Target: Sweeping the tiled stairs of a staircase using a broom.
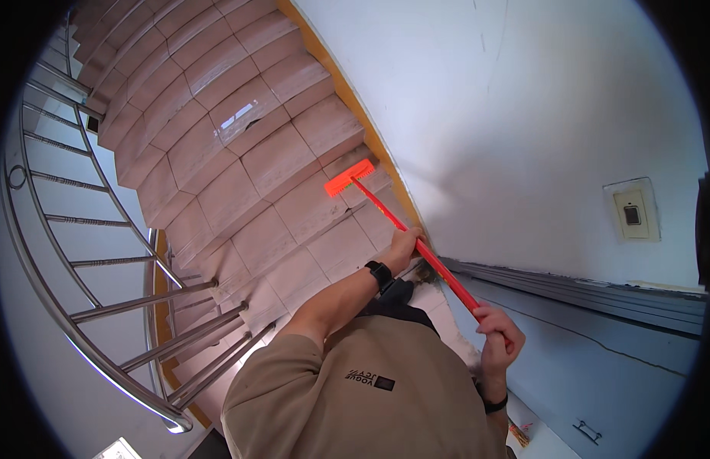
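Observation:
A long-handled floor brush slants across the stairs, with a red pole and a bright orange head. My left hand, with a black watch on the wrist, is wrapped round the middle of the pole. Lower down, near the pole's end, my right hand is closed on it, a dark band on that wrist. The brush head rests against a tiled step, near the wall side, bristle fringe along its lower edge. Whether the bristles press on the tread or the riser I cannot tell.
Pinkish tiled stairs curve up to the left. A metal railing runs along the left. On the right stands a white wall with a yellow-brown skirting and a light switch. A light-blue door-like panel lies below it.

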`<state>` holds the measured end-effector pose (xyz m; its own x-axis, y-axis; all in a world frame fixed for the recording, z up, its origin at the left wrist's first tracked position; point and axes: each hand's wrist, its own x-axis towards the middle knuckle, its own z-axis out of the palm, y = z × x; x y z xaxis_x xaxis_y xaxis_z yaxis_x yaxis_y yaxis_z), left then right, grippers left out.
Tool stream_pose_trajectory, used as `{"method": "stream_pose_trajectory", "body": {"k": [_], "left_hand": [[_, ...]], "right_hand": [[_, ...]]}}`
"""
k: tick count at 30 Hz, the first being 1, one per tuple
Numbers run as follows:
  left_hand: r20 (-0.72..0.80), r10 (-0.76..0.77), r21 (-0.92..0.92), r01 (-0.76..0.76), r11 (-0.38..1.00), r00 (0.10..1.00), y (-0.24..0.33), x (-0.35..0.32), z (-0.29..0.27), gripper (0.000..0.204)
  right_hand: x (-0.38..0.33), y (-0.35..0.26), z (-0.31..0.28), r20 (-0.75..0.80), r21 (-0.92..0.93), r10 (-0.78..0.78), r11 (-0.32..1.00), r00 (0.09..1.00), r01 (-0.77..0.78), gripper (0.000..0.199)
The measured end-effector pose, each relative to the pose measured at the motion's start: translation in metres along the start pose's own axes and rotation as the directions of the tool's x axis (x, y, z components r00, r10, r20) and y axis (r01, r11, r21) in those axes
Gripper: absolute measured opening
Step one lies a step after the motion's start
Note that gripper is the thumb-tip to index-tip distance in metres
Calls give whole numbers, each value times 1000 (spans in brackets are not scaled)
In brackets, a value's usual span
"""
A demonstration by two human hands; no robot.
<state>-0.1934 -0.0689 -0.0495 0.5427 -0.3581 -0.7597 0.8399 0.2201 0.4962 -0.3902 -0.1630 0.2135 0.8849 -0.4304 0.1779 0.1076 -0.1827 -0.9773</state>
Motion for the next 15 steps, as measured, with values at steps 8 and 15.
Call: {"method": "stream_pose_trajectory", "body": {"k": [8, 15], "left_hand": [[-126, -40, -129, 24, 991, 991, -29, 34, -24, 13], [-277, 7, 3, -6, 1000, 961, -6, 69, -84, 10]], "right_hand": [[-12, -30, -34, -63, -3, -1, 1000, 998, 1, 12], [-25, 5, -9, 67, -11, 109, 994, 992, -109, 16]]}}
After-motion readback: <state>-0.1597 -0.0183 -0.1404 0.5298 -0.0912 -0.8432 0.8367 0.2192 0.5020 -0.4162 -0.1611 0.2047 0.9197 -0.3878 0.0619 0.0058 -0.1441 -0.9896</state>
